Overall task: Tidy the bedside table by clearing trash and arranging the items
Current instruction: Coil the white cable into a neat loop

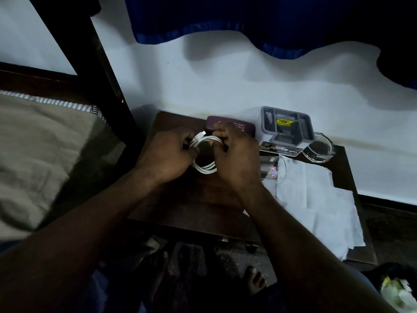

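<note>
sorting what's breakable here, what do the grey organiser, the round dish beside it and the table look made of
Grey organiser: likely moulded plastic, matte, rounded walls.
Round dish: probably clear glass, see-through, thick bright rim.
Table: dark wood or veneer, slight sheen; dim light hides grain.

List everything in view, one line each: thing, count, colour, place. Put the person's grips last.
table: one, dark brown, beside the bed
cable: one, white, coiled, over the table's middle
case: one, purple, table's back
organiser: one, grey, table's back right
ashtray: one, clear glass, right of organiser
paper: one, white, table's right side
curtain: one, blue, top of view
left grip: one, holds the coil's left side
right grip: one, holds the coil's right side
</note>
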